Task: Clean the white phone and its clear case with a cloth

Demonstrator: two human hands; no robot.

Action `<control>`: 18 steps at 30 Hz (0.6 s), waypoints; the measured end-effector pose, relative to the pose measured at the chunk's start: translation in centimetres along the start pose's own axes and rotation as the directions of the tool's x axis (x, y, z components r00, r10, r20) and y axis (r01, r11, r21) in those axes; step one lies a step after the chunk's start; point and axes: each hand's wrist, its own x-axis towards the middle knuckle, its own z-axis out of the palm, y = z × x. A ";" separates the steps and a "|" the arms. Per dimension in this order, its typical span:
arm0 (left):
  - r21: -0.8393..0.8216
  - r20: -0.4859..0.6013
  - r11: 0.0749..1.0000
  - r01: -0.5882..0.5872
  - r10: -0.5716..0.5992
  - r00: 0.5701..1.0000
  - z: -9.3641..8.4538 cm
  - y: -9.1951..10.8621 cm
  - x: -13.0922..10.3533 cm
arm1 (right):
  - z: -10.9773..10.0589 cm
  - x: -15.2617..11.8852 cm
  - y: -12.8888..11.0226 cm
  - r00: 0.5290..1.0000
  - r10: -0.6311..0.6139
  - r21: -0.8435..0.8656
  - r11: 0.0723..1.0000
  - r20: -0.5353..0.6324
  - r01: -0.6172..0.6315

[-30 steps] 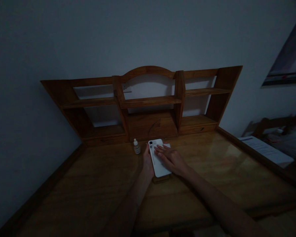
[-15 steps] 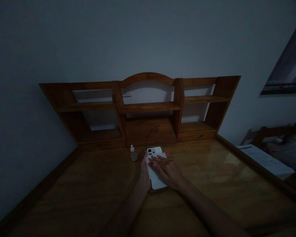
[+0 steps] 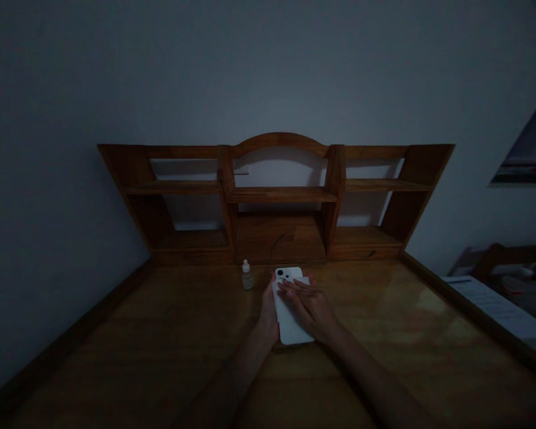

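A white phone (image 3: 295, 332) lies back side up in my left hand (image 3: 269, 308), its camera lenses at the far end. The fingers of my left hand wrap round it from beneath, with fingertips showing past its right edge. On the phone's back is a thin white cloth or sheet (image 3: 280, 298), and my right hand (image 3: 315, 308) presses it down with its fingers close together. A small clear bottle (image 3: 247, 279) with a white cap stands upright on the wooden desk (image 3: 183, 333), left of the phone.
Behind the hands stands a wooden shelf unit (image 3: 281, 195) against the wall. Raised edges run along both sides of the desk. Beyond the right edge are printed papers (image 3: 495, 307) and a wooden chair (image 3: 513, 254).
The whole view has shifted, so the desk items appear slightly farther right. My right hand remains on the cloth or sheet, and my left hand still holds the phone.
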 end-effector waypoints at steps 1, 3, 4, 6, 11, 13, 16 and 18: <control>-0.005 -0.010 1.000 -0.006 0.006 1.000 0.2 0.1 -0.1 | 0.0 0.0 0.0 1.000 -0.005 -0.002 1.000 0.000 0.005; -0.012 -0.034 1.000 -0.023 0.023 0.999 0.4 0.2 -0.3 | 0.2 0.0 0.1 1.000 -0.019 -0.007 1.000 0.002 0.019; -0.011 -0.046 0.999 -0.031 0.030 0.998 0.5 0.3 -0.3 | 0.3 0.0 0.1 1.000 -0.022 -0.012 1.000 -0.001 0.022; -0.003 -0.070 0.999 -0.036 0.036 0.997 0.5 0.4 -0.4 | 0.6 -0.1 0.4 1.000 -0.016 -0.034 0.999 -0.021 0.015; 0.015 -0.065 1.000 -0.003 0.004 0.998 0.0 0.5 -0.5 | 1.0 -0.3 1.0 0.998 0.006 -0.074 0.997 -0.066 -0.011; 0.013 -0.050 1.000 0.012 -0.011 0.999 0.0 0.4 -0.4 | 1.0 -0.3 1.2 0.997 0.027 -0.080 0.996 -0.078 -0.033; -0.002 -0.051 1.000 0.003 -0.003 0.999 0.0 0.4 -0.3 | 1.0 -0.3 1.5 0.995 0.048 -0.091 0.994 -0.087 -0.056; -0.013 -0.059 1.000 0.001 -0.002 0.998 0.0 0.3 -0.3 | 1.0 -0.2 1.8 0.992 0.059 -0.099 0.993 -0.108 -0.069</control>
